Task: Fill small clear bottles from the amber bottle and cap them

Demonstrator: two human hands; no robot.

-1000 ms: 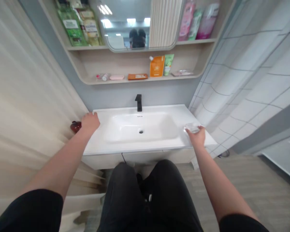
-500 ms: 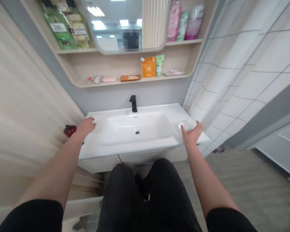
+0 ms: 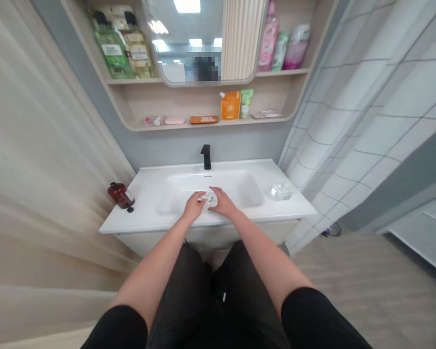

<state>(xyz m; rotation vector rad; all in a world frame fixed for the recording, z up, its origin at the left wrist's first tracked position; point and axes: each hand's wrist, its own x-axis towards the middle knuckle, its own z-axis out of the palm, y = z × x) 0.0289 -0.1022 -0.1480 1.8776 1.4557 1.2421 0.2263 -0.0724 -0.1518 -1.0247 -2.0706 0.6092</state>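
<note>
Fingers partly curled, my left hand (image 3: 194, 207) and right hand (image 3: 222, 201) hold a crumpled white wad (image 3: 210, 198) between them above the washbasin (image 3: 253, 191); its material I cannot tell. I judge it picked up but not yet set down. Behind stands the black faucet (image 3: 206, 157); a clear container (image 3: 281, 192) sits rightward, a dark-red bottle (image 3: 119, 195) leftward, both untouched.

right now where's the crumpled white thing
Central in the head view, the crumpled white thing is between the left hand and right hand, over the sink, in front of the faucet.
</note>
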